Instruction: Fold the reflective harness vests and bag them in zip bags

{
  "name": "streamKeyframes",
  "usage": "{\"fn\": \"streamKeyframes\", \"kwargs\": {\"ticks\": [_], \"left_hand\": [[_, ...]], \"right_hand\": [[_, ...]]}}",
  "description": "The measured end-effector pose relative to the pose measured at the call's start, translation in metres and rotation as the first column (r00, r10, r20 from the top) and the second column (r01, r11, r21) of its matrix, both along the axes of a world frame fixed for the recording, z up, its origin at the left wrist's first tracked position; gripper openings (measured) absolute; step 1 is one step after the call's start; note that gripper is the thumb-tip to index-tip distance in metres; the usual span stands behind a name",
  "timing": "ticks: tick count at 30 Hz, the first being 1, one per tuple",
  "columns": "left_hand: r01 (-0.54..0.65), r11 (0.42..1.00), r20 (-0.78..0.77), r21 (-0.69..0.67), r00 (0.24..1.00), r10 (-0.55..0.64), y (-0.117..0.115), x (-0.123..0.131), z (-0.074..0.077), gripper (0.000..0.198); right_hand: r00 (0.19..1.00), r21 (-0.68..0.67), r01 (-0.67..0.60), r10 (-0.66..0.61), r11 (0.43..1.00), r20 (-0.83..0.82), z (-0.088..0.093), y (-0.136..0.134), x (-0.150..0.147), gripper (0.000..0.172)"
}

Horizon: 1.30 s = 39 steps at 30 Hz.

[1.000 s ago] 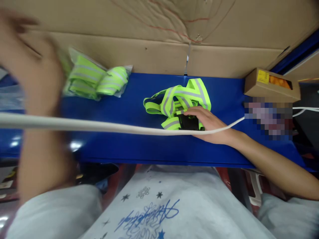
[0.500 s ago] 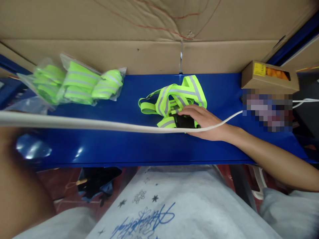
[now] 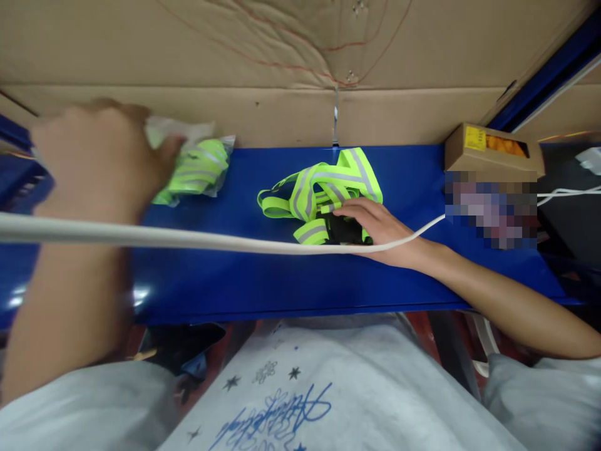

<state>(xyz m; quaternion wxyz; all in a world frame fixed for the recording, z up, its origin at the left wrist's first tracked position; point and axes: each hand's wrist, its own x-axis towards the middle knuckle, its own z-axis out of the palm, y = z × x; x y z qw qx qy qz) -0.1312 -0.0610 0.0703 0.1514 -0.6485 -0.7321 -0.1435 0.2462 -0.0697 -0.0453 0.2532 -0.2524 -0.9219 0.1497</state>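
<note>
A neon-yellow reflective strap vest [image 3: 312, 194] with grey stripes lies loosely bundled on the blue table. My right hand [image 3: 373, 222] rests over its near right side, fingers curled around a black part [image 3: 347, 228] of the bundle. At the left, my left hand [image 3: 103, 156] is blurred by motion and reaches over clear bags of similar yellow straps. One bagged bundle [image 3: 201, 166] shows just right of my left thumb; the hand covers the other bags. Whether its fingers grip a bag is hidden.
A white cable [image 3: 235, 241] crosses in front of the camera, passing over both arms. At the right stands an open cardboard box [image 3: 493, 153] with orange things inside, a blurred-out patch before it. A cardboard panel [image 3: 211, 109] rises behind the blue table [image 3: 263, 282].
My left hand has come up from the lower left edge to the bagged straps, covering most of them. The right hand stays on the vest. The view has shifted slightly.
</note>
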Motion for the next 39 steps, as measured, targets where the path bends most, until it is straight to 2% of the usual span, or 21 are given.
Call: {"fn": "streamKeyframes", "kwargs": {"ticks": [1,2,3,4,6,7,8,10,12,15,18,21,25,28,33,36,39], "left_hand": [[0.033,0.999,-0.034,0.037,0.999,-0.031,-0.004,0.023,-0.003,0.073],[0.168,0.984,-0.046,0.051,0.985,-0.166,-0.011,0.047,-0.008,0.062],[0.374,0.927,-0.034,0.032,0.927,-0.373,-0.020,0.070,-0.016,0.057],[0.561,0.828,0.007,0.006,0.828,-0.561,-0.030,0.091,-0.027,0.054],[0.775,0.632,0.032,-0.005,0.632,-0.774,-0.048,0.122,-0.051,0.059],[0.818,0.575,0.022,0.012,0.575,-0.818,-0.055,0.131,-0.063,0.064],[0.838,0.545,0.001,0.025,0.545,-0.839,-0.060,0.135,-0.073,0.060],[0.848,0.527,-0.004,0.064,0.528,-0.849,-0.060,0.135,-0.087,0.054],[0.862,0.502,0.036,0.068,0.501,-0.865,-0.053,0.126,-0.094,0.051],[0.891,0.451,0.071,0.040,0.448,-0.891,-0.038,0.112,-0.097,0.042],[0.897,0.436,0.046,0.075,0.434,-0.900,-0.032,0.109,-0.099,0.038],[0.882,0.443,0.092,0.160,0.434,-0.896,-0.036,0.115,-0.101,0.035],[0.860,0.465,0.147,0.212,0.442,-0.885,-0.044,0.123,-0.103,0.029],[0.856,0.470,0.207,0.215,0.431,-0.878,-0.045,0.125,-0.103,0.025],[0.862,0.470,0.226,0.187,0.428,-0.875,-0.042,0.121,-0.091,0.020],[0.863,0.475,0.204,0.172,0.440,-0.874,-0.038,0.118,-0.082,0.029],[0.856,0.496,0.175,0.145,0.471,-0.865,-0.036,0.118,-0.081,0.030]], "right_hand": [[1.000,0.001,0.020,-0.020,1.000,-0.017,-0.001,0.000,0.000,0.064],[0.999,0.002,0.035,-0.035,0.999,-0.034,-0.002,0.000,0.000,0.065],[0.998,0.004,0.042,-0.042,0.999,-0.056,-0.002,0.000,0.000,0.065],[0.996,0.013,0.039,-0.038,0.999,-0.083,-0.002,-0.001,-0.001,0.065],[0.989,0.045,0.031,-0.024,0.999,-0.143,-0.001,-0.003,-0.003,0.064],[0.983,0.074,0.023,-0.009,0.997,-0.181,0.000,-0.005,-0.004,0.065],[0.975,0.111,0.012,0.013,0.994,-0.222,0.001,-0.006,-0.005,0.067],[0.959,0.177,-0.015,0.064,0.984,-0.275,0.003,-0.008,-0.005,0.070],[0.959,0.197,-0.059,0.110,0.979,-0.260,0.004,-0.008,-0.004,0.070],[0.985,0.117,-0.119,0.132,0.986,-0.110,0.005,-0.007,0.002,0.080],[0.991,0.062,-0.130,0.130,0.990,0.005,0.008,-0.006,0.007,0.083],[0.994,0.071,-0.112,0.113,0.991,-0.014,0.010,-0.006,0.008,0.073],[0.993,0.080,-0.114,0.116,0.990,-0.019,0.009,-0.009,0.004,0.084],[0.996,0.110,-0.079,0.082,0.991,-0.030,0.007,-0.012,0.000,0.073],[0.983,-0.001,-0.079,0.078,0.997,-0.166,0.014,-0.011,-0.006,0.063],[0.978,0.038,-0.042,0.049,0.998,-0.204,0.023,-0.008,-0.007,0.061],[0.980,0.086,-0.028,0.044,0.996,-0.193,0.027,-0.009,-0.008,0.058]]}}
